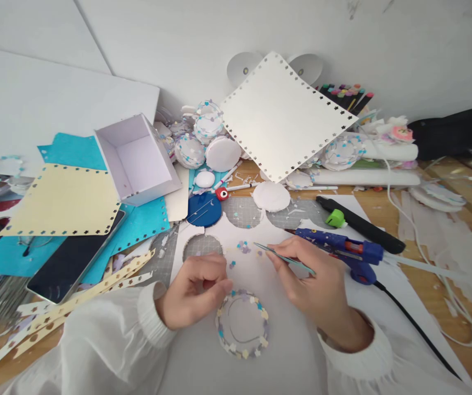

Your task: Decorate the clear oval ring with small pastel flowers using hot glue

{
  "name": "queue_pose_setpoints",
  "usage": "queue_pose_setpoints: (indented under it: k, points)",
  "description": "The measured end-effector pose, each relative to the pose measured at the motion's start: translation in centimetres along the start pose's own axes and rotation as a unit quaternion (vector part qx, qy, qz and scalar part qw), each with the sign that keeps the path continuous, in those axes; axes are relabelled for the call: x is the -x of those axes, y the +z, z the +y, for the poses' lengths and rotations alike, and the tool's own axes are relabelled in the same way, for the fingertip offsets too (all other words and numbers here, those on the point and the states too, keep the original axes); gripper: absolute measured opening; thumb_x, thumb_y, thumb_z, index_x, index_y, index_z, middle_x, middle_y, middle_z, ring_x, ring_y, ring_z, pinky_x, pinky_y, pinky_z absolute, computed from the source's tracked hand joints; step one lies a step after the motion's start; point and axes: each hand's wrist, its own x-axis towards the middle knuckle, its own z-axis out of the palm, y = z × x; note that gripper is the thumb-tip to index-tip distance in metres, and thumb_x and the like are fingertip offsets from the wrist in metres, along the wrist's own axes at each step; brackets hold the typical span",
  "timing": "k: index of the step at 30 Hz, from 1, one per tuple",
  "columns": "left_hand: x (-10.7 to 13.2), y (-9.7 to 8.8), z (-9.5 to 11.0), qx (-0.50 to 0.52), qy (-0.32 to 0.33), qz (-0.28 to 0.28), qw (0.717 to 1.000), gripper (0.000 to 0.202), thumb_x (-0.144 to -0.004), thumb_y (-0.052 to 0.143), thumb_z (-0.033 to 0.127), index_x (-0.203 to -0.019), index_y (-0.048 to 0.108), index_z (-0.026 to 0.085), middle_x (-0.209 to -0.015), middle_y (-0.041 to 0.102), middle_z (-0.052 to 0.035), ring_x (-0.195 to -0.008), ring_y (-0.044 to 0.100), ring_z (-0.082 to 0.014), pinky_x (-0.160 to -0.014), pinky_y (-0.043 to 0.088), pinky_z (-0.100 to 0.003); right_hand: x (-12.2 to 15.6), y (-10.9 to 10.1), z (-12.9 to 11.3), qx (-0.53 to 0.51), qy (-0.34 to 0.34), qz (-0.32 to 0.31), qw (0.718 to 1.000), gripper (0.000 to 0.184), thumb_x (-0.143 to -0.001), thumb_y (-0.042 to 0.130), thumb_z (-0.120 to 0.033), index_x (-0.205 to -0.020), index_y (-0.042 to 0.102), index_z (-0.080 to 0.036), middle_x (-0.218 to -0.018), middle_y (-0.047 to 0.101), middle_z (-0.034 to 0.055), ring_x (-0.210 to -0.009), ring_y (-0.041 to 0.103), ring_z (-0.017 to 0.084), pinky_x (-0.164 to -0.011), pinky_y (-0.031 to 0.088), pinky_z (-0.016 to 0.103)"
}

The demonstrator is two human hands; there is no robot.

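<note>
A pale wall rises behind a crowded wooden table (378,204), and a white sheet (289,334) covers the near middle of it. From where I stand, the right hand (312,274) has its thumb and fingers clamped on a pair of tweezers (289,260), whose tips point left, over the sheet; I can't tell whether they grip anything. The left hand (197,291) is loosely curled, thumb tip close to the bent index finger, and I can't make out whether something is pinched there. That thumb is right at the far left edge of a flowered ring (232,348), which lies flat on the sheet at the near side, between the two wrists. Just left of the tweezer tips are scattered little flowers (243,247), lilac and blue. Further out, a blue glue gun (335,245) lies to the right, with a black tool (367,229) behind it. Beyond the left hand sit a blue disc (204,210) and a red punch (222,193); farther left, a phone (73,260) and an open white box (137,162)
</note>
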Motion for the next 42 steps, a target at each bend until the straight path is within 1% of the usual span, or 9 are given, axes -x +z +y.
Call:
queue_pose_setpoints:
  k: [7, 12, 18, 21, 25, 29, 34, 37, 42]
  points:
    - [0.1, 0.1, -0.2, 0.009, -0.001, 0.010, 1.000, 0.046, -0.092, 0.046, 0.035, -0.050, 0.039, 0.018, -0.048, 0.037, 0.0005, -0.051, 0.037, -0.0133, -0.051, 0.029, -0.030, 0.0, 0.2, 0.1, -0.011, 0.017, 0.003, 1.000, 0.015, -0.081, 0.060, -0.010, -0.077, 0.058, -0.023, -0.074, 0.067, 0.0025, -0.069, 0.063, 0.018, -0.063, 0.050, 0.032]
    - [0.1, 0.2, -0.4, 0.022, -0.038, 0.041, 0.998, 0.037, -0.090, 0.051, 0.033, -0.058, 0.059, 0.015, -0.056, 0.052, -0.0037, -0.054, 0.044, -0.0131, -0.051, 0.032, -0.028, 0.0, -0.4, -0.5, -0.142, 0.052, 0.039, 0.988, 0.018, -0.078, 0.065, -0.007, -0.078, 0.059, -0.024, -0.078, 0.068, 0.0024, -0.077, 0.067, 0.020, -0.068, 0.053, 0.034]
    - [-0.1, 0.5, -0.4, 0.025, -0.077, 0.089, 0.993, 0.026, -0.087, 0.056, 0.031, -0.081, 0.072, 0.011, -0.070, 0.063, -0.0095, -0.064, 0.054, -0.0168, -0.054, 0.035, -0.028, -0.2, -1.0, -1.5, -0.295, 0.070, 0.037, 0.952, 0.019, -0.078, 0.066, -0.008, -0.075, 0.057, -0.025, -0.065, 0.059, -0.0016, -0.071, 0.068, 0.019, -0.066, 0.060, 0.037]
    - [-0.1, 0.5, -0.3, 0.031, -0.080, 0.091, 0.992, 0.025, -0.086, 0.058, 0.031, -0.082, 0.073, 0.011, -0.070, 0.063, -0.0094, -0.065, 0.054, -0.0169, -0.054, 0.035, -0.028, -0.1, -1.0, -1.5, -0.273, 0.067, 0.034, 0.959, 0.018, -0.078, 0.067, -0.010, -0.074, 0.057, -0.024, -0.067, 0.062, -0.0002, -0.072, 0.068, 0.020, -0.062, 0.059, 0.035]
    - [0.0, 0.4, -0.5, 0.061, -0.084, 0.118, 0.988, 0.027, -0.088, 0.055, 0.031, -0.076, 0.073, 0.013, -0.068, 0.060, -0.0060, -0.065, 0.050, -0.0155, -0.059, 0.036, -0.029, 0.0, -0.7, -1.0, -0.170, 0.039, 0.012, 0.985, 0.015, -0.078, 0.066, -0.010, -0.075, 0.059, -0.024, -0.074, 0.067, 0.0035, -0.073, 0.068, 0.021, -0.063, 0.055, 0.035]
    - [0.1, 0.3, -1.2, 0.137, -0.124, 0.154, 0.971, 0.035, -0.090, 0.051, 0.035, -0.068, 0.070, 0.014, -0.056, 0.041, 0.0004, -0.056, 0.038, -0.0126, -0.055, 0.030, -0.029, 0.1, -0.2, -0.5, -0.104, -0.002, -0.049, 0.993, 0.015, -0.080, 0.060, -0.009, -0.077, 0.059, -0.023, -0.076, 0.069, 0.0043, -0.070, 0.065, 0.019, -0.062, 0.053, 0.034]
    - [0.1, 0.3, -1.5, 0.157, -0.146, 0.156, 0.964, 0.038, -0.090, 0.050, 0.036, -0.064, 0.067, 0.013, -0.056, 0.036, 0.0010, -0.054, 0.033, -0.0119, -0.053, 0.025, -0.030, 0.6, 0.3, 0.0, -0.089, -0.030, -0.079, 0.992, 0.019, -0.081, 0.056, -0.004, -0.077, 0.055, -0.023, -0.076, 0.066, 0.0034, -0.074, 0.064, 0.019, -0.065, 0.052, 0.034]
    - [0.1, 0.3, -1.4, 0.157, -0.144, 0.149, 0.966, 0.038, -0.089, 0.051, 0.036, -0.064, 0.068, 0.014, -0.055, 0.036, 0.0012, -0.054, 0.033, -0.0119, -0.053, 0.025, -0.030, 0.6, 0.4, 0.2, -0.082, -0.019, -0.092, 0.992, 0.018, -0.082, 0.056, -0.006, -0.077, 0.055, -0.024, -0.077, 0.066, 0.0035, -0.075, 0.065, 0.020, -0.066, 0.052, 0.035]
    - [0.2, 0.2, -1.6, 0.171, -0.143, 0.145, 0.964, 0.036, -0.089, 0.052, 0.035, -0.064, 0.068, 0.014, -0.057, 0.038, 0.0006, -0.055, 0.034, -0.0122, -0.054, 0.025, -0.030, 0.3, 0.1, -0.2, -0.112, -0.006, -0.057, 0.992, 0.017, -0.081, 0.059, -0.006, -0.078, 0.057, -0.023, -0.076, 0.067, 0.0033, -0.073, 0.064, 0.018, -0.065, 0.052, 0.033]
